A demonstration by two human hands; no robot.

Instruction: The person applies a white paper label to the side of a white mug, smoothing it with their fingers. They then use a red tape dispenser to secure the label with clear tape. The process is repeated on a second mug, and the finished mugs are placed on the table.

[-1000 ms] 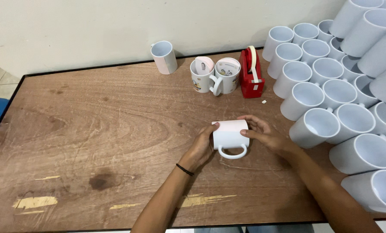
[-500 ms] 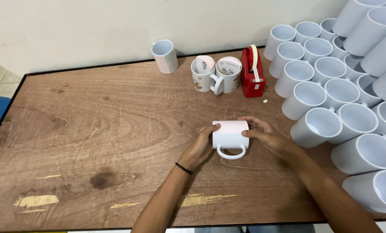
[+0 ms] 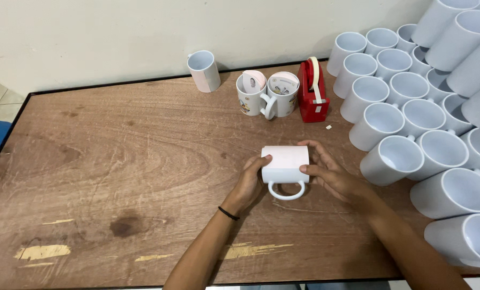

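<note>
A small mug-printing workshop: dozens of blank white mugs (image 3: 412,107) stand packed together along one side of a worn wooden table (image 3: 116,161), two printed mugs (image 3: 267,94) and a red tape dispenser (image 3: 312,91) sit near the plain wall (image 3: 143,32)

I count one white mug (image 3: 284,166) lying on its side between two hands, the left hand (image 3: 249,181) and the right hand (image 3: 330,174). Far off stand two printed mugs (image 3: 267,95) touching each other, and one plain mug (image 3: 203,70) to their left. One red tape dispenser (image 3: 311,91) stands just right of the pair. On the right lies a heap of white mugs (image 3: 412,107); I make out about twenty, some cut off by the edge. One table (image 3: 100,161).
</note>
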